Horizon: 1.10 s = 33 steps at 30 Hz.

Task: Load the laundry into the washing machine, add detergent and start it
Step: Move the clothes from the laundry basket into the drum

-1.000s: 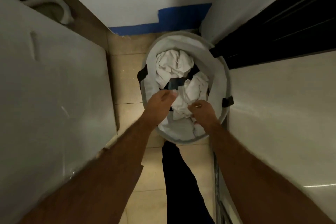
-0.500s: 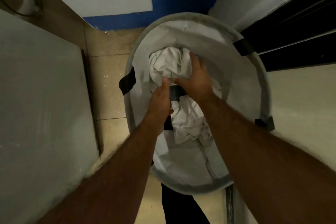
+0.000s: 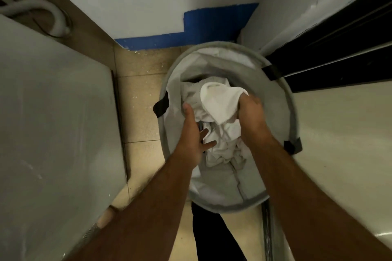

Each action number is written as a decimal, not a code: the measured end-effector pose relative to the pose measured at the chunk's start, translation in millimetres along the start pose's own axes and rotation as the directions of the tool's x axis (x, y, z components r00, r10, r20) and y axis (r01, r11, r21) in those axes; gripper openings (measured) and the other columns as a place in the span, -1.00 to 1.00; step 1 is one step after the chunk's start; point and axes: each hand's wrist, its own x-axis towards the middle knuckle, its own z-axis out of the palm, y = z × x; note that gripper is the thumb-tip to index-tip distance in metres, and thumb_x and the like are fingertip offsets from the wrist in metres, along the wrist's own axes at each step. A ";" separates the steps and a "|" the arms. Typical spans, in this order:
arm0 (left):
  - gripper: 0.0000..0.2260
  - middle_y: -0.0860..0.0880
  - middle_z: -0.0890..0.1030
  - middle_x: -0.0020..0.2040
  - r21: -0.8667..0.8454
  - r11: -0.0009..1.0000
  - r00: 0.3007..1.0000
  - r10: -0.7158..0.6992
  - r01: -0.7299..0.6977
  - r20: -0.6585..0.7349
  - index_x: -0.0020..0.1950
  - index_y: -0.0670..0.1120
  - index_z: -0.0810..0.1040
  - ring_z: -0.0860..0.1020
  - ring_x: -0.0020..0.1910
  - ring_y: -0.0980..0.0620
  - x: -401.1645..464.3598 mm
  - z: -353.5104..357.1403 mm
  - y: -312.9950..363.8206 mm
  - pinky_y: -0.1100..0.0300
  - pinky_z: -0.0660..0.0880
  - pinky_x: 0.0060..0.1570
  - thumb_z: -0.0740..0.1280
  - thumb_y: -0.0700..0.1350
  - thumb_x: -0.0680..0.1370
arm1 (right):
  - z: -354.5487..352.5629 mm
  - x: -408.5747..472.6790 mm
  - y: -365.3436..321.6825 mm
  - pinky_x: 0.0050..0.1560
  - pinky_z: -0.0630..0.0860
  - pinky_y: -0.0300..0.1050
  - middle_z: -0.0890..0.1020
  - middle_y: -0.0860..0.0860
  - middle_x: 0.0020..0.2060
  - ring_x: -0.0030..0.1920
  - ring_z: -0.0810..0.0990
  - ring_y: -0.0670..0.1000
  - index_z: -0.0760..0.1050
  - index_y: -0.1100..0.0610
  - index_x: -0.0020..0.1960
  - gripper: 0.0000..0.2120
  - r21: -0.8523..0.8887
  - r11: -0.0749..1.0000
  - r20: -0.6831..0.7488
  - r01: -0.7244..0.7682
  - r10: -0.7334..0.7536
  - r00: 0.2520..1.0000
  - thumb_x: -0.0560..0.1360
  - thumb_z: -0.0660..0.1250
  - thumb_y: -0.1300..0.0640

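Nearest the camera, two bare forearms reach down and forward over a dark trouser leg (image 3: 212,237) and the tan tiled floor (image 3: 140,112). They end inside a round grey hamper (image 3: 282,99) standing on the floor between a grey appliance top (image 3: 55,112) on the left and a pale surface (image 3: 343,144) on the right.

The hamper has a pale lining and black strap handles on its rim. In it lies a heap of white laundry (image 3: 220,142), crumpled, with a dark piece barely showing under it near the left hand.

The left hand (image 3: 192,133) lies along the left side of the heap, fingers straight and spread, fingertips touching the cloth, thumb pointing away toward the far rim. It holds nothing.

The right hand (image 3: 251,112) is curled round a bunched white garment (image 3: 218,99), which bulges up and to the left of the fist above the rest of the heap.

Half a second ago the right hand lay flat on top of the laundry with fingers extended, and the left thumb pressed beside it at the dark piece; now the right hand has closed on cloth and drawn it up, and the left has slid to the side. The hamper also appears smaller and lower in view.

Beyond the hamper are a blue painted strip (image 3: 212,27) at the wall's foot, a white wall above, dark panels (image 3: 339,48) to the right, and a grey hose (image 3: 48,12) at far left.
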 end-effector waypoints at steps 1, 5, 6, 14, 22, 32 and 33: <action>-0.24 -0.06 0.43 0.42 -0.058 0.998 1.000 -0.011 0.013 0.024 0.49 0.10 0.29 0.46 0.33 -0.10 -5.0 3.9 0.6 -0.17 0.54 0.11 0.09 0.50 0.41 | -6.5 -14.7 -10.3 -0.12 0.58 -0.17 0.68 -0.06 -0.25 -0.22 0.63 -0.08 0.59 0.17 -0.02 -0.74 0.093 0.994 0.059 -0.051 0.046 0.997 0.61 0.11 0.24; -0.49 -0.09 0.61 0.16 -0.298 0.953 0.988 -0.005 0.052 0.157 0.24 -0.02 0.53 0.54 0.15 -0.12 -39.0 23.2 10.3 -0.09 0.44 0.24 0.29 0.27 0.43 | -29.3 -72.0 -41.4 -0.28 0.63 -0.23 0.70 -0.03 -0.34 -0.32 0.68 -0.09 0.70 0.05 -0.22 -0.78 0.370 0.908 0.301 -0.197 0.083 0.950 0.43 0.28 0.08; -0.54 -0.10 0.59 0.14 -0.279 0.960 0.992 0.001 0.033 0.122 0.25 -0.08 0.52 0.55 0.08 -0.11 -49.2 26.2 12.0 -0.07 0.44 0.24 0.32 0.17 0.46 | -29.4 -85.0 -48.4 -0.20 0.64 -0.21 0.73 0.00 -0.26 -0.22 0.71 -0.07 0.72 0.05 -0.19 -0.76 0.378 0.905 0.336 -0.193 0.060 0.940 0.40 0.28 0.05; -0.64 -0.11 0.63 0.04 -0.082 0.981 0.984 0.177 -0.175 0.012 0.27 -0.15 0.54 0.60 0.03 -0.08 -164.1 35.3 26.0 0.04 0.56 0.05 0.28 -0.13 0.48 | -35.6 -149.2 -96.2 0.04 0.53 -0.10 0.62 -0.03 0.07 0.05 0.60 -0.05 0.47 0.03 0.27 -0.76 -0.044 0.991 -0.038 0.123 -0.125 0.992 0.62 0.20 0.07; -0.64 -0.15 0.62 0.11 0.110 0.936 0.942 0.334 -0.333 0.012 0.27 -0.09 0.53 0.59 0.02 -0.09 -334.1 48.3 64.2 -0.03 0.54 0.13 0.31 0.06 0.55 | -29.2 -281.5 -161.8 0.37 0.42 0.09 0.41 0.00 0.44 0.37 0.47 0.01 0.18 -0.07 0.54 -0.21 -0.006 0.979 0.218 0.205 -0.199 0.956 0.42 0.26 -0.37; -0.31 -0.10 0.67 0.02 0.275 0.804 0.849 0.480 -0.527 0.223 0.05 -0.11 0.63 0.61 -0.03 -0.03 -513.0 -2.1 143.0 0.11 0.48 -0.15 -0.10 0.37 0.57 | 17.5 -410.4 -257.2 0.13 0.59 0.15 0.69 0.11 0.01 0.03 0.67 0.13 0.57 0.07 0.14 -0.67 0.150 0.906 0.088 0.395 -0.410 0.908 0.39 0.45 0.17; -0.35 -0.09 0.66 0.04 0.271 0.784 0.829 0.526 -0.559 0.189 0.01 -0.08 0.62 0.59 0.03 -0.04 -522.1 -10.3 151.0 0.07 0.49 -0.06 -0.05 0.38 0.56 | 20.2 -420.8 -268.6 0.12 0.60 0.16 0.68 0.11 -0.01 0.01 0.67 0.13 0.57 0.08 0.12 -0.70 0.173 0.895 0.089 0.411 -0.429 0.899 0.39 0.44 0.17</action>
